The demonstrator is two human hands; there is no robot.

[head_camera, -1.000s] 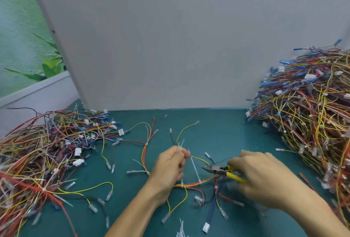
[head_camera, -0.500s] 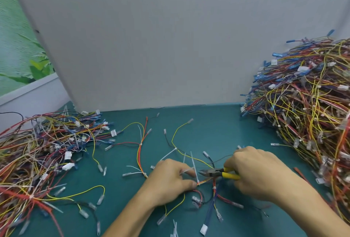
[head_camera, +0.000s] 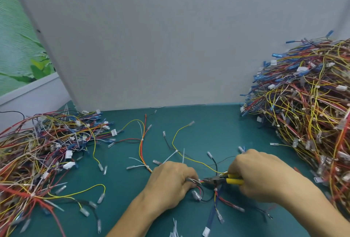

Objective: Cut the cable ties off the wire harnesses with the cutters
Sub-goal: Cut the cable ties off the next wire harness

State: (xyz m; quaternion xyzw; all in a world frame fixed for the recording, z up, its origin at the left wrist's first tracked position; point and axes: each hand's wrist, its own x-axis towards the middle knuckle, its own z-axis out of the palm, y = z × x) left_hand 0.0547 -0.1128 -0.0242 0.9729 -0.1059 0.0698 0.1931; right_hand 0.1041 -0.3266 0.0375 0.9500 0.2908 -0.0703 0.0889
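Left hand [head_camera: 170, 181] pinches a wire harness [head_camera: 215, 192]; right hand [head_camera: 259, 176] grips the yellow-handled cutters [head_camera: 223, 180].
The dark cutter tips meet the harness's red, yellow and black wires just beside the left fingers, mid-desk. The teal desk [head_camera: 208, 123] carries a left pile [head_camera: 37, 151] and a taller right pile [head_camera: 303, 113] of harnesses, below a grey panel [head_camera: 170, 37].

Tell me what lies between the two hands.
Head view: the cutters, held by the right hand, with their dark head at harness wires the left hand pinches.

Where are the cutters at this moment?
Head view, lower right of centre: the right hand grips the cutters by their yellow handles, tips pointing left at the harness the left hand pinches on the green mat.
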